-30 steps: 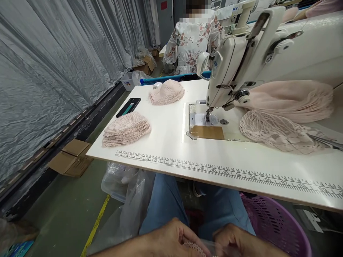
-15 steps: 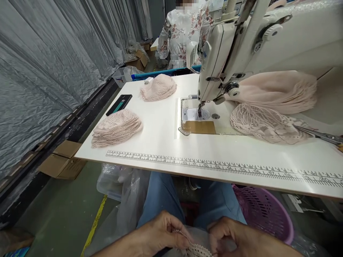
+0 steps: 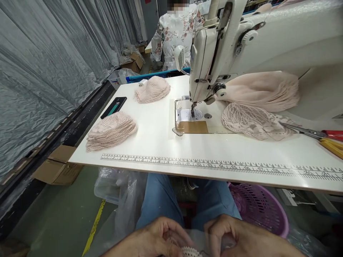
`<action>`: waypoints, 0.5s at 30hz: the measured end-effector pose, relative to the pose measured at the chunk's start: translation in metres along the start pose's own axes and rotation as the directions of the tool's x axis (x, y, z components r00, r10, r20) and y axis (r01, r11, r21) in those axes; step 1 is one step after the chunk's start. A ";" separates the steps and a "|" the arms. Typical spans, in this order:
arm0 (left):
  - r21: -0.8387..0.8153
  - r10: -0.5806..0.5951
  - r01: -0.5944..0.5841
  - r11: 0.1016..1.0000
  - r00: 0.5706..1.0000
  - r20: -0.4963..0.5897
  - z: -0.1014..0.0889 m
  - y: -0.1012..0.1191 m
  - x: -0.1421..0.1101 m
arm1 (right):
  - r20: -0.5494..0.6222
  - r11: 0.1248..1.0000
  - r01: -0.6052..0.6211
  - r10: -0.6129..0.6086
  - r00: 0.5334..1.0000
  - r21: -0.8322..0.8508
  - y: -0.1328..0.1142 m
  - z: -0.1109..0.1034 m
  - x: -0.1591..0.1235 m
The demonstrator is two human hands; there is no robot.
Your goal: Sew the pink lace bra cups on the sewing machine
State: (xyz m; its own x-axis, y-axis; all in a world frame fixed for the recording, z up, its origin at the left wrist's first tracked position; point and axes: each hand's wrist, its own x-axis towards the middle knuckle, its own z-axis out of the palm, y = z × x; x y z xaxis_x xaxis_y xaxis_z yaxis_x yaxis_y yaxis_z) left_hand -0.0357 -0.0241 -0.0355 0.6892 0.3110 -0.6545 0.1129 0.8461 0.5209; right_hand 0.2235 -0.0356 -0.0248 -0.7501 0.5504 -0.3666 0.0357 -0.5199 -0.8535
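Observation:
My left hand [image 3: 158, 237] and my right hand [image 3: 230, 237] are low over my lap, below the table edge, fingers curled. Between them they pinch a small piece of pale pink lace [image 3: 190, 252], mostly cut off by the frame's bottom. A white sewing machine [image 3: 241, 46] stands on the white table [image 3: 214, 150], its needle over the plate [image 3: 187, 116]. Stacks of pink lace pieces lie at the left [image 3: 111, 130], farther back [image 3: 153, 89], and right of the needle [image 3: 254, 121].
A phone [image 3: 114, 107] lies near the left stacks. Scissors with red and yellow handles [image 3: 318, 135] rest at the right. A printed ruler [image 3: 214, 166] runs along the table front. A purple basket [image 3: 262, 210] sits under the table. A person in a floral top [image 3: 174, 32] stands behind.
The view has shifted right and down, bringing the scissors into sight. My hands stay in my lap, fingers drawn closer round the lace piece.

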 end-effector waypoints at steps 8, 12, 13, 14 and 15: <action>0.072 -0.083 0.080 0.994 0.996 0.044 -0.008 -0.008 0.003 | -0.014 0.991 -0.130 0.131 0.991 0.040 0.012 -0.003 -0.007; 0.089 -0.106 0.096 0.991 0.988 0.109 -0.009 -0.004 0.001 | -0.018 0.989 -0.142 0.143 0.990 0.042 0.012 -0.005 -0.009; 0.101 -0.107 0.095 0.990 0.987 0.121 -0.008 -0.003 0.001 | -0.018 0.989 -0.142 0.143 0.990 0.040 0.010 -0.005 -0.009; 0.109 -0.104 0.090 0.990 0.987 0.125 -0.007 -0.001 0.001 | -0.015 0.989 -0.142 0.142 0.990 0.038 0.009 -0.004 -0.008; 0.113 -0.099 0.085 0.990 0.987 0.125 -0.006 0.001 0.001 | -0.008 0.990 -0.139 0.140 0.990 0.033 0.008 -0.003 -0.007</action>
State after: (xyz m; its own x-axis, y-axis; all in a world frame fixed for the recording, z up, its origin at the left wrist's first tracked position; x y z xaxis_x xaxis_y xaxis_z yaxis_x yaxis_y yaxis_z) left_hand -0.0388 -0.0208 -0.0392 0.7585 0.1691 -0.6294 0.2513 0.8152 0.5219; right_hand 0.2314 -0.0416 -0.0302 -0.7326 0.4775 -0.4851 0.1178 -0.6131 -0.7812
